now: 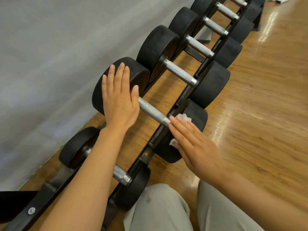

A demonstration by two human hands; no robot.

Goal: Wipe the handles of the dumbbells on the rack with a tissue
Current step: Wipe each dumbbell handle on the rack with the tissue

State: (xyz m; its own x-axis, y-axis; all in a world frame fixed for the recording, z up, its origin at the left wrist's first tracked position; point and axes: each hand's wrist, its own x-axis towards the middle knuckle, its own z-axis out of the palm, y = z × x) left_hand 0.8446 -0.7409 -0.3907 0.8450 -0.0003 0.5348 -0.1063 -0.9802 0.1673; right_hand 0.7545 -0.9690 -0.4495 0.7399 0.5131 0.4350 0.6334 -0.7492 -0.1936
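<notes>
On the rack, no writing readable, the left hand lies flat with straight fingers on a dumbbell head, while the right hand, fingers straight, presses a white tissue beside its knurled handle.

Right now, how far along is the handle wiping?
Nothing shows as finished; no handle looks different. In hand: the left hand lies flat on one dumbbell's far weight, while the right hand presses the tissue at that handle's near end. Left: the handles farther along the rack.

Bare forearms, light grey-green trousers.
</notes>
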